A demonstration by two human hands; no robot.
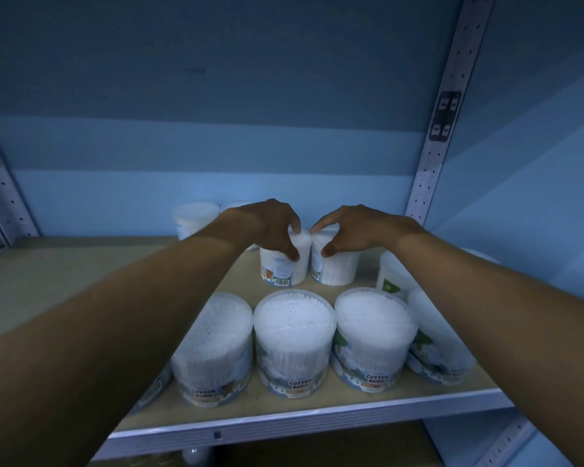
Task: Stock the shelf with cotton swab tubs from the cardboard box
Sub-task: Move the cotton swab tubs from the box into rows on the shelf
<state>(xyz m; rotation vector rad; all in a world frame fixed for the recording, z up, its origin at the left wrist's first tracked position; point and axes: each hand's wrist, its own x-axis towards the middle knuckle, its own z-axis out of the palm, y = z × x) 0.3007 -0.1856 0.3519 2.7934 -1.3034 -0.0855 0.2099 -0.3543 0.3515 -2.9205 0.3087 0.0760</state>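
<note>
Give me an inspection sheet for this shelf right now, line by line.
Surface: shelf, tan board with a pale front edge.
Job's things: front row of cotton swab tubs; two tubs behind, left tub and right tub, standing side by side.
Clutter: nothing seen.
Grips: left hand holds the left tub's top; right hand holds the right tub's top.
Cables: nothing seen.
Surroundings: blue back wall, perforated upright.

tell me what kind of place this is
Likely a shop aisle or stockroom: a metal shelf on perforated uprights holds rows of identical retail-labelled cotton bud tubs, some with barcodes.
</note>
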